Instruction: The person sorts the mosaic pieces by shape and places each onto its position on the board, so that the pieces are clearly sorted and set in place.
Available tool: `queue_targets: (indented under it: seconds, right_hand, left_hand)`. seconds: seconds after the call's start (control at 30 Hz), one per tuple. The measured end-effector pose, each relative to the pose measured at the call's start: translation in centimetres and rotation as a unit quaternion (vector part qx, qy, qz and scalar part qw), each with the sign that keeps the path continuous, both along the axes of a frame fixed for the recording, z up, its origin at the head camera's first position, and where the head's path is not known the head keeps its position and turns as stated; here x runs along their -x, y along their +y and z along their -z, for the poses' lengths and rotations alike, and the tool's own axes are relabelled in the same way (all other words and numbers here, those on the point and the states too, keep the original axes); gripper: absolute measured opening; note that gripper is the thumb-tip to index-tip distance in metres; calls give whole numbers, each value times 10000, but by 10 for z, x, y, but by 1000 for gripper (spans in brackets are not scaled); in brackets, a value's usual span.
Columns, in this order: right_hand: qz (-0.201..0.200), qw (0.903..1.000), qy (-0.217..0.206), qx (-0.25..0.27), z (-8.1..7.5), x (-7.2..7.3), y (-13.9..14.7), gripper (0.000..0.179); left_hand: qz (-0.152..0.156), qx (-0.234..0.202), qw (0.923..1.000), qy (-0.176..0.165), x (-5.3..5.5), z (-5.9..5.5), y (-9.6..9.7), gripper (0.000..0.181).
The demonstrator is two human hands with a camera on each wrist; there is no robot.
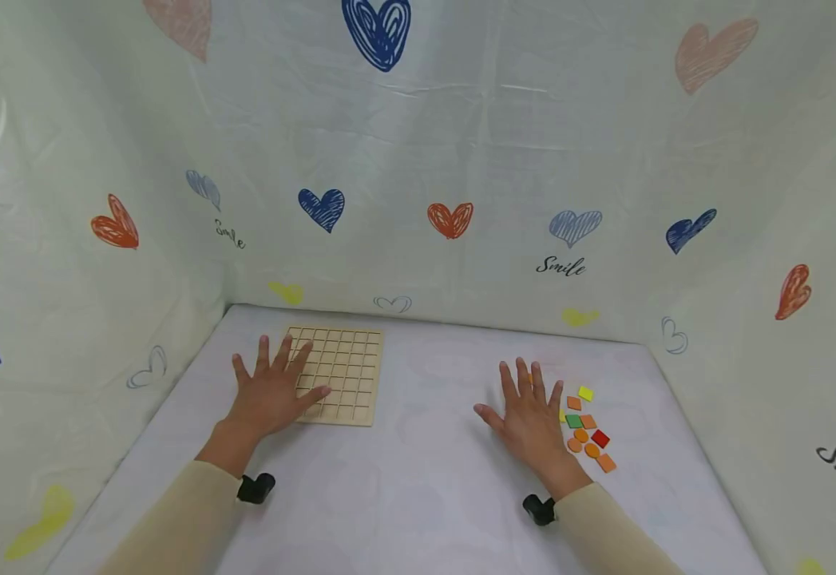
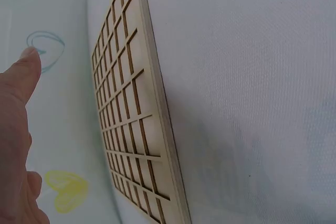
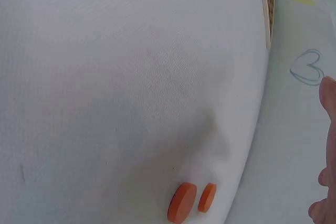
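My left hand [image 1: 271, 396] is spread above the left edge of a square wooden grid board [image 1: 349, 375], covering part of it; it holds nothing. In the left wrist view the board [image 2: 128, 103] shows its grooved squares and thick edge, with the thumb [image 2: 23, 74] off to the side. My right hand [image 1: 530, 419], fingers straight, hovers beside a scatter of small coloured pieces and hides some of them. Among these are a green tile [image 1: 574, 421], a red tile [image 1: 600, 438], a yellow tile [image 1: 586, 393] and orange discs [image 1: 592, 450]. Two orange discs [image 3: 182, 203] show in the right wrist view.
A white cloth covers the table [image 1: 418, 495]. Behind and at both sides hangs a pale curtain [image 1: 418, 128] printed with hearts. Each wrist carries a small black camera, one at the left wrist [image 1: 255, 488] and one at the right.
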State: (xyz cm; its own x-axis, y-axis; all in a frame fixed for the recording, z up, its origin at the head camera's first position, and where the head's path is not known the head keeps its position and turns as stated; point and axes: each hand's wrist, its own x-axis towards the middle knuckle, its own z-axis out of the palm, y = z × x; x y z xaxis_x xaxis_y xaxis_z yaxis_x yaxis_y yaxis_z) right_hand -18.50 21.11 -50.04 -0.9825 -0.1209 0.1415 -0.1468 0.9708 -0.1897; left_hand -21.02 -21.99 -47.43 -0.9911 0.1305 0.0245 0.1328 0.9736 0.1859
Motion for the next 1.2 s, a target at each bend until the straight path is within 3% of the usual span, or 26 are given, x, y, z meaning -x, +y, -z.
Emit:
queue_targets:
  seconds: [0.1,0.27,0.57,0.77,0.9,1.07,1.2]
  right_hand:
    - [-60,10000,-31,-1,-1,3,-8,95]
    - [-278,9994,-194,-50,1,9,-29,93]
    - [-1071,9917,-673,-242,9,18,-91,86]
    - [-1742,9789,-970,-441,11,15,-135,86]
    - [-1916,9728,-1169,-570,15,12,-154,88]
    - [-2024,9685,-1246,-742,19,8,-161,89]
    - [-2083,9656,-1333,-800,19,3,-154,88]
  left_hand:
    - [-53,-1,10000,-50,1,0,-4,94]
    - [-55,-268,9995,-152,4,10,-21,92]
    - [13,-695,9935,-902,11,26,-38,93]
    - [310,-596,9907,-1181,12,36,-37,99]
    - [354,-653,9904,-1168,9,38,-34,97]
    - [436,-554,9913,-1115,3,36,-21,92]
    - [377,-360,9934,-1024,-7,37,2,92]
